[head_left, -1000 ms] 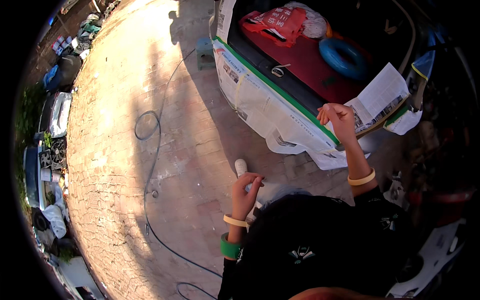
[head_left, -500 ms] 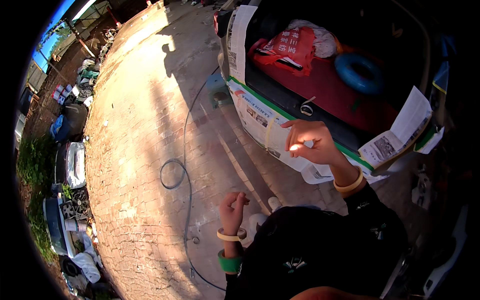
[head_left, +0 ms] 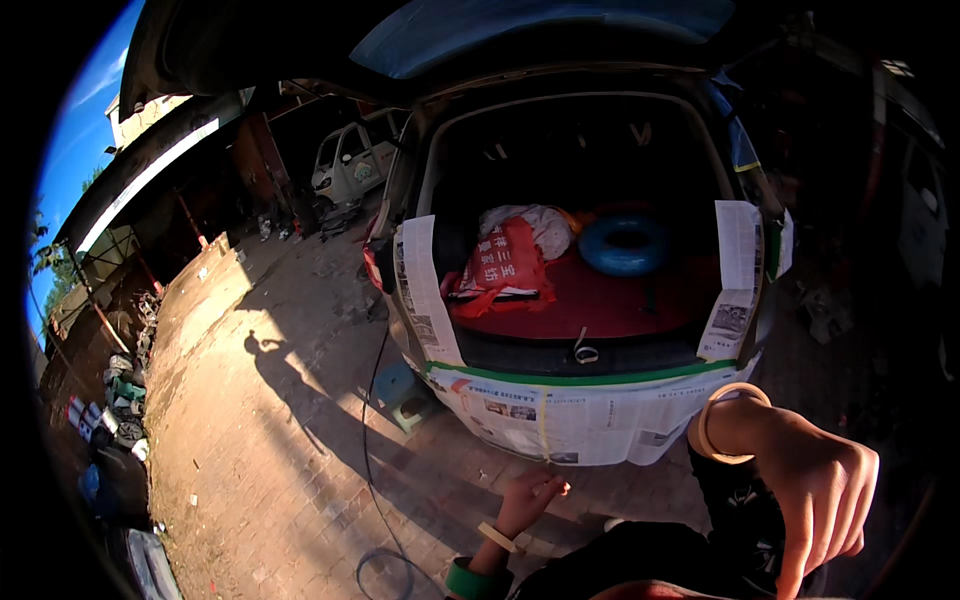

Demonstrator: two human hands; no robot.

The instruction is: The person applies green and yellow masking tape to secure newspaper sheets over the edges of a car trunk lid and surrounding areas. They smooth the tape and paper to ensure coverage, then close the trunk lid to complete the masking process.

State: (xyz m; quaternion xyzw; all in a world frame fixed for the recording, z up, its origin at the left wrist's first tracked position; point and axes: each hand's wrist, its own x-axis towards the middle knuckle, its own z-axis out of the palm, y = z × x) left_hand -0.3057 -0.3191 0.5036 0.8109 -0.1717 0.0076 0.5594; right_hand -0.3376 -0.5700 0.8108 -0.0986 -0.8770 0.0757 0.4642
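Observation:
My left hand [head_left: 530, 500] is low in front of the car's bumper, its fingers curled in and nothing showing in them. On its wrist are a cream tape roll [head_left: 497, 537] and a green tape roll [head_left: 475, 580]. At the right, my right hand [head_left: 825, 490] hangs knuckles up with fingers bent down; its fingertips are hidden. Another cream tape roll [head_left: 705, 425] circles that wrist. Newspaper sheets [head_left: 585, 425] cover the rear bumper under a green tape strip [head_left: 560, 380]. More newspaper [head_left: 738, 245] lines both sides of the open trunk.
Inside the trunk lie a red-and-white bag [head_left: 505, 262], a blue ring [head_left: 625, 265] and a small pale loop [head_left: 585, 354] on the sill. The raised tailgate [head_left: 540, 35] is overhead. A blue stool [head_left: 398, 390] stands by the bumper's left, and a hose [head_left: 368, 440] crosses the paving.
My view has lifted toward the whole trunk. My right hand has moved off the bumper edge to the right and turned knuckles up. My left hand stays low, fingers curled.

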